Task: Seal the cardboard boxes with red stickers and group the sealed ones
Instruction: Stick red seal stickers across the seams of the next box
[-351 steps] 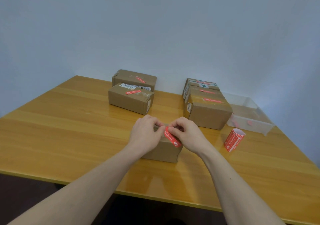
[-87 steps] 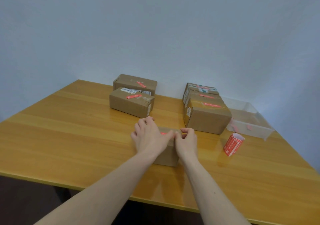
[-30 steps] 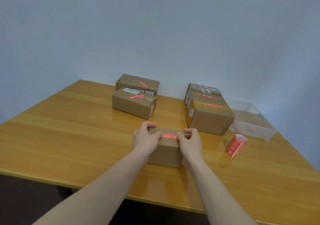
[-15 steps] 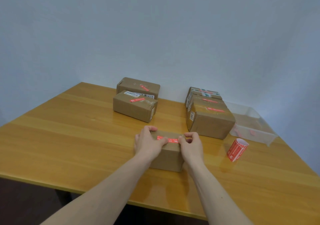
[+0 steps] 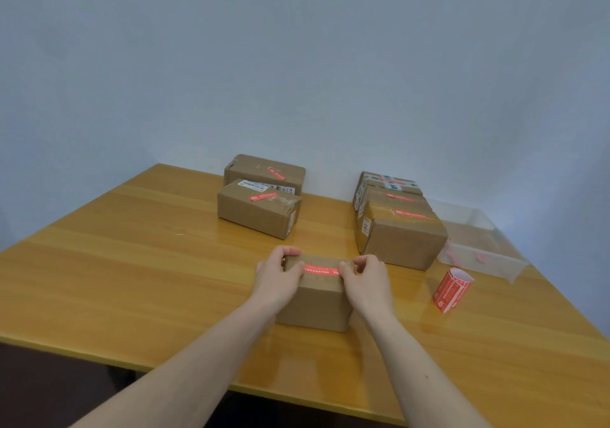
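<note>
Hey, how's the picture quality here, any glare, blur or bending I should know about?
Head view: soft, even light; pale glare streaks on the glossy table, strongest near the sticker roll. Wide-angle bending bows the table's edges. The red sticker between both hands is sharp enough to see, but its print is unreadable.

No text is legible. The red sticker between the thumbs carries white print too small to read; the sticker roll, white label and code patch are likewise unreadable.
</note>
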